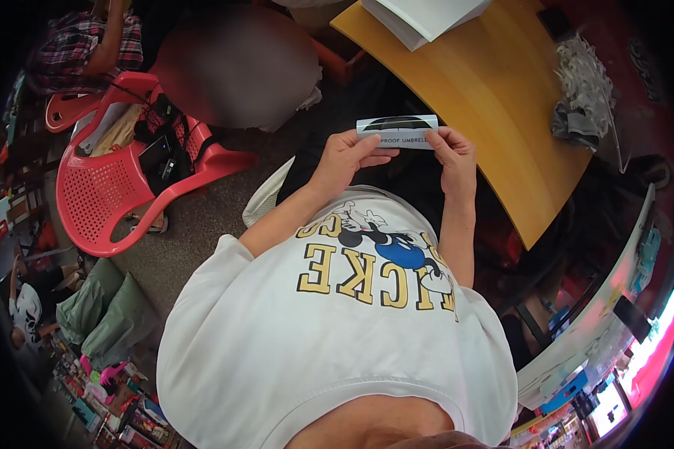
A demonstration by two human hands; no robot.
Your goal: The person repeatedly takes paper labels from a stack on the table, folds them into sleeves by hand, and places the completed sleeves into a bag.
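A small, white-and-grey umbrella label (397,133), printed with a black umbrella and lettering that partly reads "PROOF UMBRELL", is held level above my lap. It looks curved or rolled, though I cannot tell whether anything is inside. My left hand (347,159) grips its left end, with the thumb on the front and fingers behind. At the right end, my right hand (457,155) pinches it, the thumb over the printed face. Both thumbs cover part of the lettering.
To the right lies a curved wooden tabletop (494,112), with a white box (427,19) at its far end and a bundle of whitish strips (586,82) near its right edge. A red plastic chair (105,198) holding bags stands left. A person in a plaid shirt (75,49) is beyond it.
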